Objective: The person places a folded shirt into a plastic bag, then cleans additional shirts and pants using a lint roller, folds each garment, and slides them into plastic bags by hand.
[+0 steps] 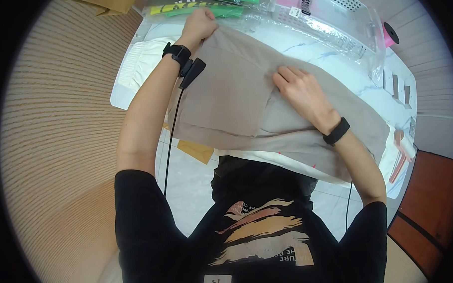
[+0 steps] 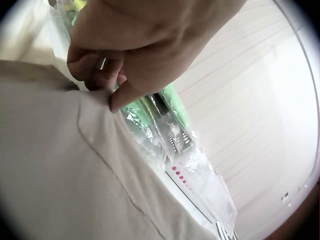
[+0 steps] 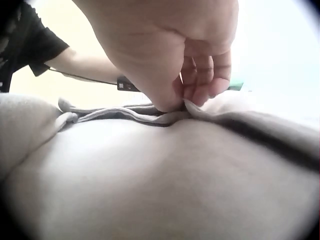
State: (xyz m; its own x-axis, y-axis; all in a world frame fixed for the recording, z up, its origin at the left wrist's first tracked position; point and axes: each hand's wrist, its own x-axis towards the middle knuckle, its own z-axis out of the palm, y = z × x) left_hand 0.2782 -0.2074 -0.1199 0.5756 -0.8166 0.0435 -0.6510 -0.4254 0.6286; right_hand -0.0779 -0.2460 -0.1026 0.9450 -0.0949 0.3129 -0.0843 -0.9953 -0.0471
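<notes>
A grey-beige cloth garment [image 1: 224, 86] is spread across the white table, its near edge hanging over the front. At its far left corner my left hand [image 1: 200, 26] pinches the cloth between thumb and fingers; the left wrist view shows the thumb and fingertips on the garment's edge [image 2: 95, 97]. My right hand [image 1: 304, 94] lies over the middle of the garment. In the right wrist view, its thumb and fingers pinch a raised fold [image 3: 192, 111] of the cloth. White cloth with small red marks [image 1: 287, 163] shows under the near edge.
Plastic-wrapped green packages [image 1: 222, 7] and a clear perforated basket [image 1: 367, 17] stand along the back. A gathered white cloth [image 1: 143, 62] lies at the left. Toward the right are a pink-and-white handled tool [image 1: 400, 153] and a black-and-pink spool [image 1: 391, 33].
</notes>
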